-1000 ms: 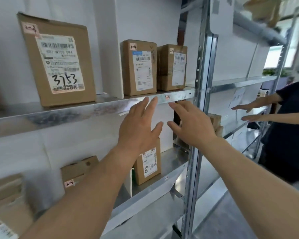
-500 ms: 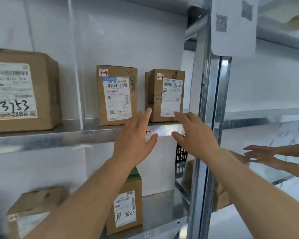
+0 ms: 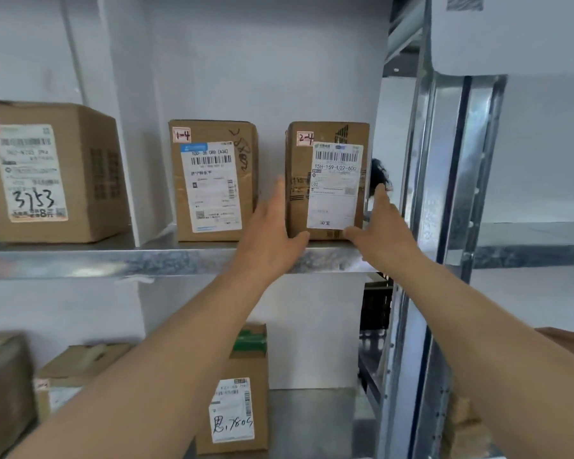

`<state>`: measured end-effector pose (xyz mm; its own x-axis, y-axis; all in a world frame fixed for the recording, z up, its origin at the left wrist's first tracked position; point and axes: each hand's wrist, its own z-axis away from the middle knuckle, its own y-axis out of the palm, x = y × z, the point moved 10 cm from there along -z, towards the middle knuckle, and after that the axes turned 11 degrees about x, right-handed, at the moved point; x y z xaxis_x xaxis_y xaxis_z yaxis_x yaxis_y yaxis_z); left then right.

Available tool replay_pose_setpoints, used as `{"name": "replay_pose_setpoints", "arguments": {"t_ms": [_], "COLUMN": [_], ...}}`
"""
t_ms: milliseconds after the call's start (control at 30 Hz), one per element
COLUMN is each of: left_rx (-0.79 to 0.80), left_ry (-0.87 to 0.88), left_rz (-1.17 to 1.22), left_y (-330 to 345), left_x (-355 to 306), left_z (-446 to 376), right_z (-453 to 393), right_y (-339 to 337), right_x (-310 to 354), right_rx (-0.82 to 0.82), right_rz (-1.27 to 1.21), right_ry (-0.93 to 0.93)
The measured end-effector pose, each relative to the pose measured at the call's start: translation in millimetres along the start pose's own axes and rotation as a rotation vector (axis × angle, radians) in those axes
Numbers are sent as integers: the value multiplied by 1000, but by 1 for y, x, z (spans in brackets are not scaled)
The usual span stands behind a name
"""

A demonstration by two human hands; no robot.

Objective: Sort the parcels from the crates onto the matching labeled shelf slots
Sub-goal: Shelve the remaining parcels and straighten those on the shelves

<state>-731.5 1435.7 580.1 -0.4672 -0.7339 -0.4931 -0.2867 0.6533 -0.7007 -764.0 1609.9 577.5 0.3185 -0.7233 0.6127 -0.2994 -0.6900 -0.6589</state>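
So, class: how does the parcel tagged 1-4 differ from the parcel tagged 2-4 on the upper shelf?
The parcel tagged 1-4 stands untouched; the parcel tagged 2-4 sits between the left hand and right hand. The 1-4 label has a blue header band; the 2-4 label has none. Both are upright brown cartons with white barcode labels.

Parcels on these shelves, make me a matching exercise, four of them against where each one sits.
Parcels:
1. parcel tagged 1-4
2. parcel tagged 2-4
3. parcel marked 3753
4. parcel with green tape

Places:
A. lower shelf, under the left forearm
B. upper shelf, far left
C. upper shelf, between left hand and right hand
D. upper shelf, just left of the left hand

Pairs: 1-D, 2-C, 3-B, 4-A
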Motion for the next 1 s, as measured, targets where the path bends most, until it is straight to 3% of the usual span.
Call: {"name": "replay_pose_setpoints", "arguments": {"t_ms": [233,400,700,1000], "left_rx": [100,173,81,98], "left_ry": [-115,-100,100,245], "left_rz": [144,129,177,238], "left_y": [11,15,-7,-19], "left_x": [13,10,-5,-26], "left_z": [-36,-36,-14,50], "right_z": [-28,-26,5,82], "right_y": [0,2,-18,-27], "right_x": [-3,4,19,29], "right_rx": [58,69,65,46], "right_rz": [-224,-266,-178,-192], "right_ry": [-25,-94,-148,-365]}}
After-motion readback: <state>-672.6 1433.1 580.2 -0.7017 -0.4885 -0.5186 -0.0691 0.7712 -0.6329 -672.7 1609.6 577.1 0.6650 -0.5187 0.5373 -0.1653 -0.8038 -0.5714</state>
